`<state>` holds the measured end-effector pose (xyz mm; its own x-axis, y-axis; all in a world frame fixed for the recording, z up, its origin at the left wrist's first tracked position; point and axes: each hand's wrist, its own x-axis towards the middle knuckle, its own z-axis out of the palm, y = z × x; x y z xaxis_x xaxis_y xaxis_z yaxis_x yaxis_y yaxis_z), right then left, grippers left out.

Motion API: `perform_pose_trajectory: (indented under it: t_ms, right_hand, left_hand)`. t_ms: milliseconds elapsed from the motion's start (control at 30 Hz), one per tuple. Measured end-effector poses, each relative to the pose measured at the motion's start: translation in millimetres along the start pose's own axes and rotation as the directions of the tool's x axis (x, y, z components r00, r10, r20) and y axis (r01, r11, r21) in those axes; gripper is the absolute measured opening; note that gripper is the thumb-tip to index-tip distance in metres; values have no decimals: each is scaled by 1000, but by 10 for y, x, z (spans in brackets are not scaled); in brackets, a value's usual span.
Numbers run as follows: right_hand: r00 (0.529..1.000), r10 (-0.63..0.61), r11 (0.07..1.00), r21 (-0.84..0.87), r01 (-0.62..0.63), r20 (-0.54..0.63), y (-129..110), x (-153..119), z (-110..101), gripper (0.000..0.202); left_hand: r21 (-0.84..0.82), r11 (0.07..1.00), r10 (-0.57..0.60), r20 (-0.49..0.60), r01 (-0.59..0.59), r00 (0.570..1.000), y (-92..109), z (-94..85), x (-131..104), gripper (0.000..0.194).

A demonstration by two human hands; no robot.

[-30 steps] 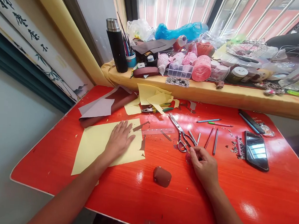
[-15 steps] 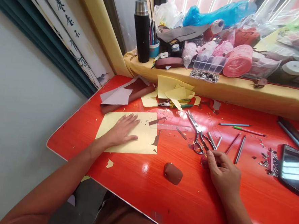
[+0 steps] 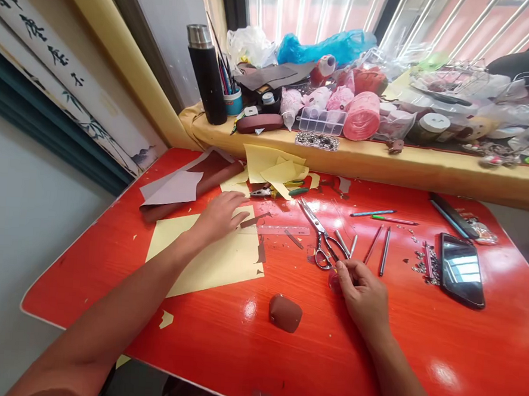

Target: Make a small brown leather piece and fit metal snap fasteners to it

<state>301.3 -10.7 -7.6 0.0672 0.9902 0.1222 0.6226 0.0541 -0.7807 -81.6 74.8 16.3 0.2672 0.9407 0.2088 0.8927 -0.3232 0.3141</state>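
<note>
My left hand is over the upper part of a pale yellow sheet of paper, fingers stretched toward the pliers. Whether it touches the sheet I cannot tell. My right hand is beside the scissors, thumb and fingers pinched together near their handles. A small dark red thing shows at those fingertips, mostly hidden and too small to name. Between the hands, closer to me, lies a brown leather-like piece with rounded corners. Brown scraps lie along the sheet's right edge.
A clear ruler, pencils and a phone lie on the red table. Rolled brown material and yellow paper pieces are at the back. A black flask stands on the crowded window ledge.
The view has swung to the right. My left hand, flat on the yellow sheet before, has shifted forward toward its far edge. My right hand stays by the scissors handles, still pinched.
</note>
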Motion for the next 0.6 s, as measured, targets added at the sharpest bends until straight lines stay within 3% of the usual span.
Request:
perform_pose_trajectory:
  t_ms: [167, 267, 333, 467, 600]
  right_hand:
    - [1000, 1, 1000, 22, -1, 3, 23, -3, 11, 43]
    - [1000, 8, 999, 51, -9, 25, 47, -6, 18, 43]
    - [999, -1, 998, 56, -1, 33, 56, -6, 22, 42]
    - [998, -5, 997, 71, 0, 68, 52, 1, 21, 39]
    - [997, -19, 999, 47, 15, 80, 47, 9, 15, 40]
  left_hand:
    - [17, 993, 114, 49, -115, 992, 270, 257, 761, 41]
    - [1, 987, 159, 72, -159, 985, 394, 418, 1043, 42]
    - [-20, 988, 156, 76, -155, 985, 422, 486, 1181, 31]
    - [-70, 996, 47, -8, -47, 999, 312, 457, 1433, 23]
    - [-155, 973, -193, -143, 170, 971, 36, 261, 1670, 25]
